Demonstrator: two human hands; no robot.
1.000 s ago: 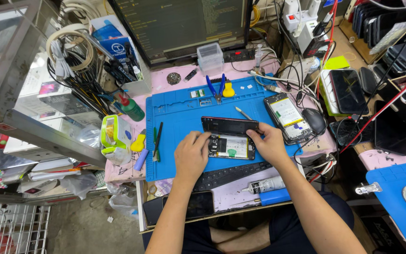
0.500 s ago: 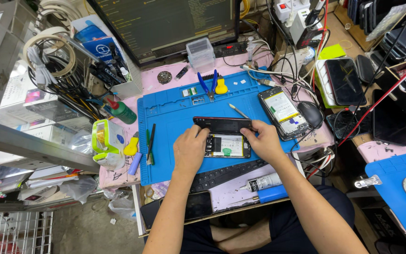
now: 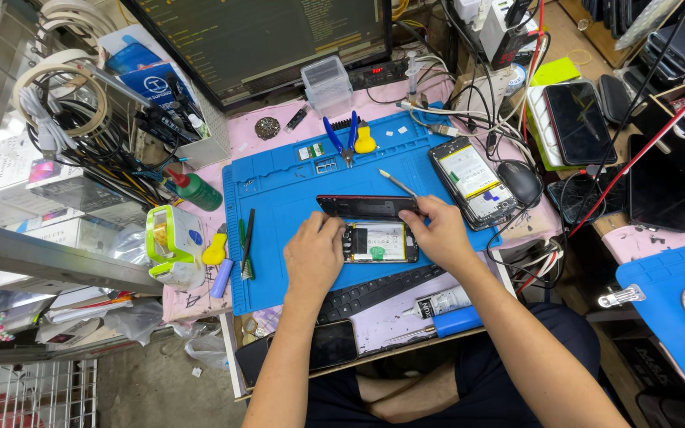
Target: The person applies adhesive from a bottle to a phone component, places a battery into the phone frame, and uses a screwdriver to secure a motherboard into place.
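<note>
Near the middle of the blue work mat (image 3: 279, 198) lies an opened phone (image 3: 378, 242), its back off and its insides showing (a pale battery fills most of it). Its long axis runs left to right across the mat, parallel to the near edge; which end is the top I cannot tell. Just beyond it, touching or nearly so, lies a dark panel with a reddish edge (image 3: 366, 207), also lengthwise left to right, which looks like the removed cover or screen. So the opening seems done, and the work inside appears to be under way, with closing up yet to come.

The left hand (image 3: 313, 255) rests at the phone's left end, fingers curled narrow and pinching its edge. The right hand (image 3: 440, 235) holds the right end, fingers bent close around the corner where phone and panel meet; whether it grips a small tool I cannot tell.

Farther out, blue-handled pliers (image 3: 341, 139) and a thin probe (image 3: 396, 183) lie on the far part of the mat. A second opened phone (image 3: 473, 181) sits to the right beside a mouse (image 3: 521, 181). A keyboard (image 3: 374, 290) and a glue tube (image 3: 441, 302) lie near the body, and a monitor (image 3: 279, 36) stands at the far side.
</note>
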